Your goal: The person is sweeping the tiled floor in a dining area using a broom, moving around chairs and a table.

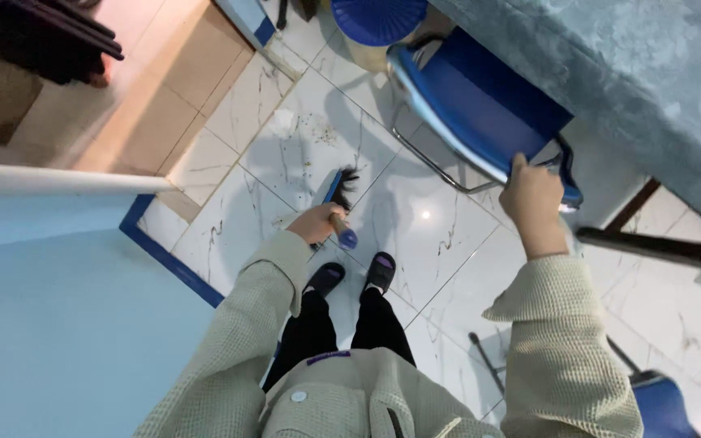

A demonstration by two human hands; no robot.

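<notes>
The left hand [316, 223] grips a broom [336, 199] whose bristles rest on the tiled floor [285, 154], while the right hand [534, 199] clutches the edge of a tipped blue chair [480, 105].

Scanning for packages, labels, signs, screens, and there is very little on offer. No package, no sign, no screen in this view. The one candidate is a small purple label [328, 357] on the person's dark trousers, sitting at the top of the leg, just above the hem of the pale waffle-knit jacket. It is a narrow strip, slightly tilted, purple against black, and too small to tell whether anything is printed on it.
</notes>
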